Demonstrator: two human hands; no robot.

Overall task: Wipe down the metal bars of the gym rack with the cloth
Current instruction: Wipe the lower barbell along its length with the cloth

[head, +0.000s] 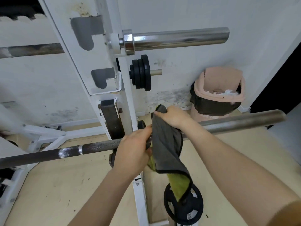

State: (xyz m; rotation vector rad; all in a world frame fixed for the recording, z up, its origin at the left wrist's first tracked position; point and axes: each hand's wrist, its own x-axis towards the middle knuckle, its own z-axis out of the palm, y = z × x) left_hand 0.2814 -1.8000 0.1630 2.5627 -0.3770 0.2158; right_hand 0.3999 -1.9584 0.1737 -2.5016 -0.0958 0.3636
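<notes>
A grey cloth [165, 144] with a green underside hangs over the lower barbell [94, 146], which runs across the view from lower left to its thick sleeve [241, 122] at the right. My right hand [172, 116] grips the cloth's top edge above the bar. My left hand [135, 149] holds the cloth's left side at the bar, fingers pinched around the fabric. The white rack upright [97, 66] stands behind. A second chrome barbell sleeve [179, 38] rests higher up on the rack.
Black weight plates [141, 72] sit on a peg on the rack. Another black plate [184, 207] lies on the wooden floor below the cloth. A pink bin [218, 93] with a dark liner stands by the white wall. A dark doorway is at far right.
</notes>
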